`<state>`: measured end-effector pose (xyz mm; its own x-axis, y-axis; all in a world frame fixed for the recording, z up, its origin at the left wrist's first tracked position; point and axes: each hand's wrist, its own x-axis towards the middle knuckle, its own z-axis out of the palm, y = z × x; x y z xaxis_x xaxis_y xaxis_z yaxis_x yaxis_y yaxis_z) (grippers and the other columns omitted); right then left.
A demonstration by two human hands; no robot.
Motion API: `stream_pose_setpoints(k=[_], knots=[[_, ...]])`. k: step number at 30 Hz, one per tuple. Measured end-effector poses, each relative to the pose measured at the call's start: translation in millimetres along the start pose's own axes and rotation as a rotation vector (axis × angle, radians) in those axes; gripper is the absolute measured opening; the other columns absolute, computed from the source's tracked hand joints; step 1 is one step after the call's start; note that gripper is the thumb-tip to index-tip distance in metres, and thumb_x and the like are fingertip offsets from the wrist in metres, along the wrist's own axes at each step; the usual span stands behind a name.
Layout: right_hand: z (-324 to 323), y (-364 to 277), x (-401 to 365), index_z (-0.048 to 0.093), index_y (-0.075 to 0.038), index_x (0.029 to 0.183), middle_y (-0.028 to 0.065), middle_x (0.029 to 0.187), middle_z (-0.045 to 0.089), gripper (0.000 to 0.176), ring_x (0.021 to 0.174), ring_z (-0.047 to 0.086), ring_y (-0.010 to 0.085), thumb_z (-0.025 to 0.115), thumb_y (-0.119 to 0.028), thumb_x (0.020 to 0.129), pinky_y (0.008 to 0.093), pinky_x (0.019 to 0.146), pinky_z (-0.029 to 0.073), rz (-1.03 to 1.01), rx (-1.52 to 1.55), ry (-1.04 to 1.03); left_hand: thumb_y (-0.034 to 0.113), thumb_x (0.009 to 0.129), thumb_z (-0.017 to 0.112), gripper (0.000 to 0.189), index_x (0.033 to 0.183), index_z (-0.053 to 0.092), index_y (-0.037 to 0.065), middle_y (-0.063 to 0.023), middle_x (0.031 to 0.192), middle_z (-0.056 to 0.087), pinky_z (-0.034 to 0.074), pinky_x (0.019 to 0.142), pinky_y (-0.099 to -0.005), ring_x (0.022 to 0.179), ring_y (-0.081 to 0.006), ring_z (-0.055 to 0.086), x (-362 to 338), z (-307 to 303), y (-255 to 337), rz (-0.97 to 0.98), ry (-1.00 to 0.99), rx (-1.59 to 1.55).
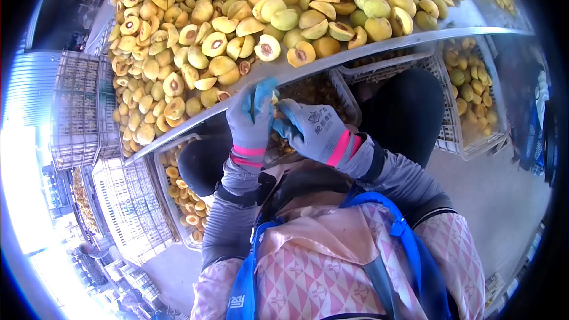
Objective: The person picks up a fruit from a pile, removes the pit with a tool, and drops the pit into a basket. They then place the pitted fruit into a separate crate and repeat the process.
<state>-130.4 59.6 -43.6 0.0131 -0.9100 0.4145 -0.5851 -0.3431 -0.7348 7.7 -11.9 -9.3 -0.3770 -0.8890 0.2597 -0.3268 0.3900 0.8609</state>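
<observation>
My left hand (252, 112), in a grey glove with blue fingertips and a pink cuff, is raised just below the metal table edge. Its thumb and fingers pinch a small pale yellow piece of stone fruit (274, 98), mostly covered by the glove. Close against it, my right hand (311, 129) wears a matching glove, fingers curled inward; what they grip is hidden. Beyond both hands, a heap of yellow-green stone fruit (225, 66) covers the table, many halved with brown pits or hollows showing. Under my hands sits a container with dark brown bits (317, 92).
The table's metal rim (355, 54) runs across in front of me. A crate of fruit (468, 136) stands at right, another crate (163, 172) by my left knee. White crates (131, 207) and stacked crates (77, 109) are at left. My knees (409, 112) are under the table.
</observation>
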Motion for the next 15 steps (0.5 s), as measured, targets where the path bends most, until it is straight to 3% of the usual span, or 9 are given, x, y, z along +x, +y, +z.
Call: stream_pose_setpoints(k=[2, 5, 8, 9, 10, 11, 13, 14, 15], knots=[[-3, 0, -1, 0.055, -0.006, 0.11, 0.0162, 0.08, 0.063, 0.028, 0.065, 0.061, 0.0364, 0.063, -0.021, 0.088, 0.0426, 0.057, 0.049, 0.017, -0.026, -0.047, 0.023, 0.096, 0.056, 0.033, 0.11, 0.063, -0.005, -0.0059, 0.093, 0.067, 0.044, 0.064, -0.0196, 0.069, -0.0051, 0.052, 0, -2, 1, -0.282, -0.079, -0.24], [-10, 0, 2, 0.055, -0.006, 0.109, 0.018, 0.077, 0.062, 0.025, 0.068, 0.061, 0.0381, 0.061, -0.021, 0.089, 0.0436, 0.058, 0.048, 0.055, -0.001, -0.122, 0.035, 0.097, 0.053, 0.042, 0.108, 0.065, -0.004, -0.005, 0.092, 0.068, 0.041, 0.06, -0.0172, 0.065, -0.0029, 0.049, 0, -6, -5, -0.158, -0.184, -0.215], [-9, 7, 5, 0.059, -0.004, 0.106, 0.0135, 0.073, 0.063, 0.029, 0.062, 0.063, 0.0273, 0.06, -0.029, 0.09, 0.0385, 0.053, 0.046, -0.019, 0.232, -0.035, 0.039, 0.098, 0.049, 0.046, 0.106, 0.066, -0.004, -0.0072, 0.094, 0.069, 0.047, 0.063, -0.0224, 0.069, -0.0089, 0.056, -6, -7, -12, -0.017, -0.172, -0.206], [-18, 4, 7, 0.06, -0.004, 0.107, 0.0142, 0.076, 0.063, 0.03, 0.064, 0.063, 0.0263, 0.059, -0.03, 0.091, 0.0373, 0.055, 0.046, 0.247, 0.639, -0.257, 0.039, 0.099, 0.049, 0.046, 0.106, 0.065, -0.004, -0.0082, 0.094, 0.069, 0.049, 0.065, -0.0243, 0.071, -0.0118, 0.06, -8, -7, -11, -0.042, -0.142, -0.297], [-25, 1, 8, 0.06, -0.003, 0.107, 0.0148, 0.079, 0.064, 0.03, 0.066, 0.063, 0.0253, 0.058, -0.03, 0.093, 0.0362, 0.056, 0.046, 0.516, 1.042, -0.485, 0.041, 0.099, 0.046, 0.048, 0.105, 0.063, -0.003, -0.0094, 0.09, 0.068, 0.051, 0.067, -0.0257, 0.074, -0.0155, 0.062, -9, -7, -12, 0.05, 0.024, 0.072], [-29, -1, 7, 0.06, -0.003, 0.107, 0.0148, 0.079, 0.064, 0.03, 0.066, 0.063, 0.0253, 0.058, -0.03, 0.093, 0.0362, 0.056, 0.046, 0.509, 1.04, -0.492, 0.043, 0.099, 0.043, 0.05, 0.104, 0.061, -0.003, -0.0106, 0.085, 0.068, 0.053, 0.07, -0.0272, 0.077, -0.0191, 0.065, -10, -9, -13, 0.139, 0.197, 0.443], [-32, -3, 8, 0.059, -0.003, 0.114, -0.0075, 0.076, 0.049, 0.032, 0.06, 0.037, 0.0009, 0.057, -0.03, 0.096, 0.0154, 0.051, 0.032, 0.494, 1.236, -0.428, 0.049, 0.099, 0.038, 0.057, 0.104, 0.062, -0.002, -0.0104, 0.083, 0.067, 0.053, 0.067, -0.0283, 0.073, -0.0184, 0.064, -7, -20, 3, -0.478, 0.2, -0.644], [-20, 8, 6, 0.056, -0.003, 0.118, 0.0015, 0.082, 0.059, 0.036, 0.062, 0.053, 0.0093, 0.058, -0.029, 0.094, 0.0241, 0.051, 0.041, 0.266, 0.808, -0.328, 0.049, 0.099, 0.038, 0.057, 0.104, 0.062, -0.002, -0.0104, 0.083, 0.067, 0.053, 0.067, -0.0283, 0.073, -0.0184, 0.064, -13, -33, -11, -0.473, 0.208, -0.636], [-14, 10, 2, 0.056, -0.003, 0.118, 0.0015, 0.082, 0.059, 0.036, 0.062, 0.053, 0.0093, 0.058, -0.029, 0.094, 0.0241, 0.051, 0.041, 0.261, 0.815, -0.336, 0.052, 0.098, 0.036, 0.058, 0.103, 0.063, 0.001, -0.0099, 0.079, 0.067, 0.045, 0.051, -0.0241, 0.06, -0.016, 0.06, -23, -56, -39, -0.27, 0.231, -0.116]])
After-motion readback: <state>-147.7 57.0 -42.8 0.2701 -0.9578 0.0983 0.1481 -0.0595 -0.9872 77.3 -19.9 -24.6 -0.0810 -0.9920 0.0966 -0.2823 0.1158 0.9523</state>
